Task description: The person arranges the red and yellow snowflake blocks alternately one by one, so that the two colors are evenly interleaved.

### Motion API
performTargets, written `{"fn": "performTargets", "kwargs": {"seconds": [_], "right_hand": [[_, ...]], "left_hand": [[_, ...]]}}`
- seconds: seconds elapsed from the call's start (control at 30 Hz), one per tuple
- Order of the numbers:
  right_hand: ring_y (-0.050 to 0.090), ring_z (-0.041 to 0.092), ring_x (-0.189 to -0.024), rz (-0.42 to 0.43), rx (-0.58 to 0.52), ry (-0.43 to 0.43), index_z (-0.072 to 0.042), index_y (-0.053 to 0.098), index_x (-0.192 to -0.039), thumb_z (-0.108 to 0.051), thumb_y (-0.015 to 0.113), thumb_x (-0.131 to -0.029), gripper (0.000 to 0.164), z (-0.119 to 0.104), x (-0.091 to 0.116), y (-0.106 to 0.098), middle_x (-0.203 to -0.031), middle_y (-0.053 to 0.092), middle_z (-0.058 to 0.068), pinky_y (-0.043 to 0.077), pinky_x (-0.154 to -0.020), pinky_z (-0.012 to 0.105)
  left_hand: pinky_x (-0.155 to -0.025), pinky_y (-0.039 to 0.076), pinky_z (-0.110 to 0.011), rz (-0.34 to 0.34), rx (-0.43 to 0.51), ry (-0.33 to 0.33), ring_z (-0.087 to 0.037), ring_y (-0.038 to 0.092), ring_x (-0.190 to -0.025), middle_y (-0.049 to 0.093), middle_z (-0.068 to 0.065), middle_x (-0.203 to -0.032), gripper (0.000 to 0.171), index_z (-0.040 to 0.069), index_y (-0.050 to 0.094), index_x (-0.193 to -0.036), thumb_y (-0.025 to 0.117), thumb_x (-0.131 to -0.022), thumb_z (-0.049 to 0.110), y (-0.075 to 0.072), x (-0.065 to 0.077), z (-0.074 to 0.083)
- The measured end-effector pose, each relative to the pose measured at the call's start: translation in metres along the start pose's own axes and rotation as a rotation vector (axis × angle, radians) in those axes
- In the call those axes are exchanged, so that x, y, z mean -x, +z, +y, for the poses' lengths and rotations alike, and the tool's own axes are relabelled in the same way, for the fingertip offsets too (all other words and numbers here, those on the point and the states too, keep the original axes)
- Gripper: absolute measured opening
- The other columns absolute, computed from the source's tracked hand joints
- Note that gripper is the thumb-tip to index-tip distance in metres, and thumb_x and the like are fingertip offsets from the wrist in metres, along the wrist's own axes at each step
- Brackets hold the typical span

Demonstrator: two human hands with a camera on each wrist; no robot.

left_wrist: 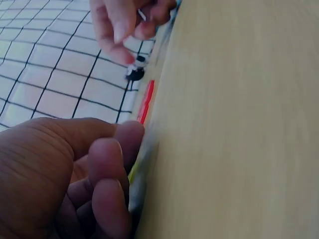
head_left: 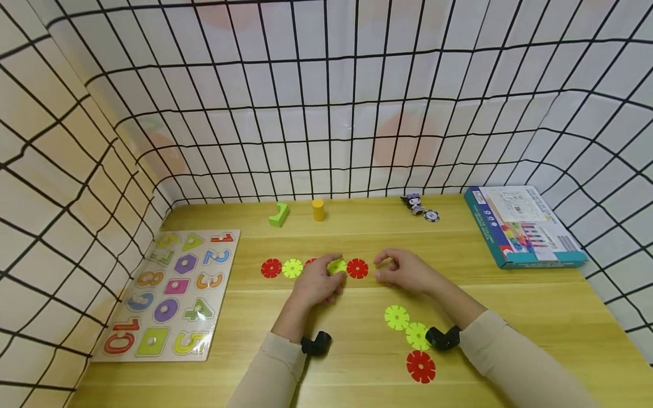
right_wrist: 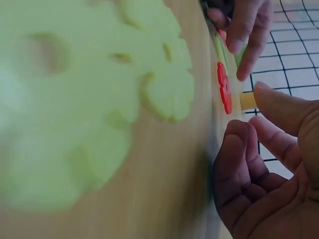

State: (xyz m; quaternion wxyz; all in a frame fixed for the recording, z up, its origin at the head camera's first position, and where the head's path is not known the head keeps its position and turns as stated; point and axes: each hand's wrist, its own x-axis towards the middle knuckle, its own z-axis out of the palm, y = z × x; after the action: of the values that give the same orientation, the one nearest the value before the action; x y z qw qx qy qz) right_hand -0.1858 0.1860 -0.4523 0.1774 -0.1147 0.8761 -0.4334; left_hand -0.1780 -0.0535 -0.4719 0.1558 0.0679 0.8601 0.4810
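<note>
A row of flat notched discs, alternately red and yellow-green, runs across the middle of the table. My left hand (head_left: 313, 281) is over the row, its forefinger and thumb spread about a yellow-green disc (head_left: 336, 266). Part of a red disc (head_left: 309, 262) shows behind that hand. The row's right-end red disc (head_left: 357, 268) lies between my two hands. Just right of it, my right hand (head_left: 408, 272) has thumb and forefinger parted with nothing between them. Nearer me lie two yellow-green discs (head_left: 397, 317) and a red disc (head_left: 420, 366).
A number-and-shape puzzle board (head_left: 170, 294) lies at left. At the back are a green block (head_left: 279, 215), an orange cylinder (head_left: 318, 210), a small figurine (head_left: 414, 204) and a round token (head_left: 431, 216). A boxed set (head_left: 525, 226) lies at right. Black netting (head_left: 329, 105) surrounds the table.
</note>
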Motion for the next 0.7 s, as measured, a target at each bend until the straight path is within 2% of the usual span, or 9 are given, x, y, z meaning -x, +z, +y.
{"fn": "performTargets", "kwargs": {"seconds": [0.17,0.37,0.57,0.7], "right_hand": [[0.049,0.017,-0.066,-0.027,0.107,-0.056,-0.016,0.062,-0.103,-0.03,0.072,-0.081,0.028,0.008,0.033,-0.005,-0.075,0.055,0.002,0.043,-0.057,0.029],[0.049,0.017,-0.072,-0.088,0.182,-0.087,-0.02,0.062,-0.102,-0.036,0.075,-0.076,0.033,0.013,0.062,0.002,-0.079,0.054,0.0,0.043,-0.06,0.027],[0.046,0.015,-0.078,-0.071,0.305,-0.051,-0.025,0.061,-0.102,-0.043,0.078,-0.07,0.04,0.008,0.074,0.011,-0.084,0.05,-0.003,0.04,-0.065,0.029],[0.045,0.014,-0.077,-0.049,0.324,-0.033,-0.025,0.06,-0.101,-0.041,0.078,-0.07,0.039,0.008,0.077,0.013,-0.084,0.049,-0.003,0.04,-0.063,0.028]], "left_hand": [[-0.042,0.05,-0.032,-0.046,0.007,0.028,-0.019,0.056,-0.042,0.063,-0.001,-0.061,0.048,0.022,0.048,-0.134,0.062,-0.088,0.028,0.01,-0.003,0.006],[-0.043,0.05,-0.031,-0.075,0.028,0.049,-0.019,0.056,-0.042,0.062,-0.003,-0.06,0.049,0.018,0.049,-0.133,0.064,-0.087,0.024,0.024,-0.009,0.014],[-0.04,0.049,-0.03,-0.06,0.005,0.04,-0.018,0.057,-0.042,0.061,-0.004,-0.058,0.046,0.014,0.05,-0.132,0.062,-0.089,0.02,0.029,-0.011,0.02],[-0.04,0.049,-0.029,-0.054,-0.003,0.023,-0.018,0.056,-0.042,0.06,-0.003,-0.057,0.046,0.014,0.05,-0.132,0.062,-0.089,0.02,0.03,-0.011,0.023]]}}
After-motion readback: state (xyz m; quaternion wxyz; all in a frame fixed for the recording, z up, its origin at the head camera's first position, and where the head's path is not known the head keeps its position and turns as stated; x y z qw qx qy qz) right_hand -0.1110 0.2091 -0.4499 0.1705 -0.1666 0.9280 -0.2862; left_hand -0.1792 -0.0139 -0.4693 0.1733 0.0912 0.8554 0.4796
